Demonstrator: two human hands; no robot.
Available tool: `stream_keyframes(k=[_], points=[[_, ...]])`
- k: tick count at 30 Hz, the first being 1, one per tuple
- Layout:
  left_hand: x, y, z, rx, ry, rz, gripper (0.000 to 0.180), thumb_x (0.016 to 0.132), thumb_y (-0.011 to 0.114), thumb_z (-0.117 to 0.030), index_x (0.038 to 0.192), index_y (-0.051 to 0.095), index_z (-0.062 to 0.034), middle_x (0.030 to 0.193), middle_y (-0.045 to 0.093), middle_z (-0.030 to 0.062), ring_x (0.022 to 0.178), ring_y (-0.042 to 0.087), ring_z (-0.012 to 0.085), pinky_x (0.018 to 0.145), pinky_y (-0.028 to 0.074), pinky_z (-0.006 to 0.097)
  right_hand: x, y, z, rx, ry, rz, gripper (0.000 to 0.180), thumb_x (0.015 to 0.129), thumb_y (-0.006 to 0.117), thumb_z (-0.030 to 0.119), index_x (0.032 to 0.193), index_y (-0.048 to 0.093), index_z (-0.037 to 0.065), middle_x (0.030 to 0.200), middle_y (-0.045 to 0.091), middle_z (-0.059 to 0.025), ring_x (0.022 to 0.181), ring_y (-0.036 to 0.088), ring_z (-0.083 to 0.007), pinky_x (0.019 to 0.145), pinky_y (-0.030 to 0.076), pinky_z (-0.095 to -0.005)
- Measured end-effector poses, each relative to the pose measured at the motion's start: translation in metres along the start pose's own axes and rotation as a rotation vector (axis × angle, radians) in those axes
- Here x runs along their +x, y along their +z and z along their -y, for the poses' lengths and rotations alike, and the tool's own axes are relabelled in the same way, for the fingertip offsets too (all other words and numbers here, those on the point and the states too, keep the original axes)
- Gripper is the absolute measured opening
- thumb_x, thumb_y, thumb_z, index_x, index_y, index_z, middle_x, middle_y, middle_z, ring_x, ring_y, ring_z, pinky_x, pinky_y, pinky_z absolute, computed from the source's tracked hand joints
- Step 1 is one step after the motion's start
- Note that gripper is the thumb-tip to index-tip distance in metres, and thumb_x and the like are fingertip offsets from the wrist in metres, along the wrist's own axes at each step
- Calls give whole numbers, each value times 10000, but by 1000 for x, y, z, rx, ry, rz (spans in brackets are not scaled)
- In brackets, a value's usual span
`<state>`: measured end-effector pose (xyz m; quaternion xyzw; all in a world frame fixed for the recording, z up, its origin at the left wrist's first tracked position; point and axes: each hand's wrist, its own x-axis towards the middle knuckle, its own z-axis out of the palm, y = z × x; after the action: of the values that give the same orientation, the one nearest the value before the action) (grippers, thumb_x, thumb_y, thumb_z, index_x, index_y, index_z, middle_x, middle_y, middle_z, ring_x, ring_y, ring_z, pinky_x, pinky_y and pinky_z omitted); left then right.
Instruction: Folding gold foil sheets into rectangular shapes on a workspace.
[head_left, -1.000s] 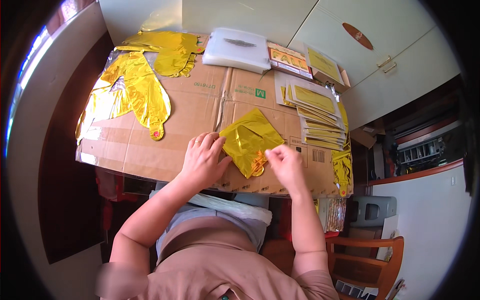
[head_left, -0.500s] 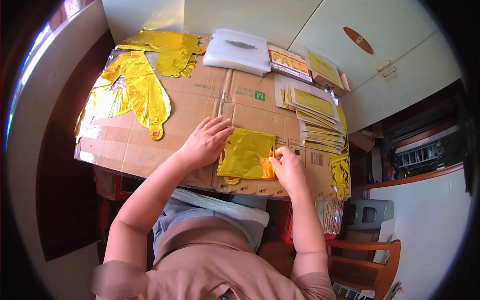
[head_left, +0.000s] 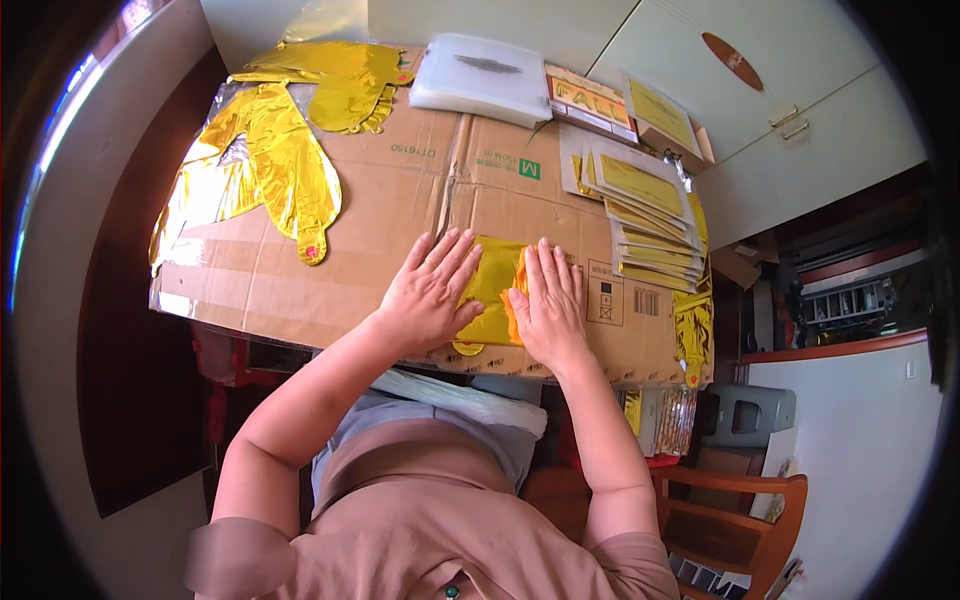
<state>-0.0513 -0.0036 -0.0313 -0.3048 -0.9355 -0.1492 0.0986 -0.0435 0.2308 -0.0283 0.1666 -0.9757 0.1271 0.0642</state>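
Observation:
A folded gold foil balloon (head_left: 493, 290) lies flat near the front edge of the cardboard sheet (head_left: 385, 190). Its rounded tab pokes out at the near side. My left hand (head_left: 428, 295) lies flat over the balloon's left part, fingers stretched out and holding nothing. Along the right fold, where the foil shows orange, my right hand (head_left: 550, 305) presses down with straight fingers. Both palms hide much of the foil's sides.
Unfolded gold foil balloons (head_left: 285, 165) lie at the far left. Clear plastic bags (head_left: 480, 85) are stacked at the back, beside a printed box (head_left: 590, 100). Flat packets of gold foil (head_left: 645, 220) pile up on the right. A wooden chair (head_left: 735, 520) stands at the lower right.
My right hand has opened from a pinch on the foil's right edge and now lies flat on it. The right side is folded inward, so the balloon is narrower. My left hand has shifted slightly right.

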Motion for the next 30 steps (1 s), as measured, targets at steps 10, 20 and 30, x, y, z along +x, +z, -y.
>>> stream_keyframes(k=[10,20,30], points=[[-3,0,2,73,7,-15,783,993,463,-557,1539,365,-5,1626,309,201,1518,280,323,1238,152,537,-2,-1,-3,-84,59,51,696,1043,443,449,1587,278,47,1663,198,-219,1540,180,-392,1237,88,-571],[-45,-27,14,-83,-310,-145,793,897,684,-405,1504,392,13,1528,442,225,1487,317,396,1235,131,561,-3,-3,-3,-99,48,40,721,1044,441,464,1605,238,59,1666,195,-212,1541,173,-388,1236,79,-577],[-13,-18,-6,-134,-164,-113,744,930,652,-385,1513,390,-3,1583,379,192,1510,291,347,1238,152,541,-4,-1,-2,-35,54,3,712,1030,477,452,1587,286,51,1656,224,-219,1536,200,-385,1238,90,-559]])
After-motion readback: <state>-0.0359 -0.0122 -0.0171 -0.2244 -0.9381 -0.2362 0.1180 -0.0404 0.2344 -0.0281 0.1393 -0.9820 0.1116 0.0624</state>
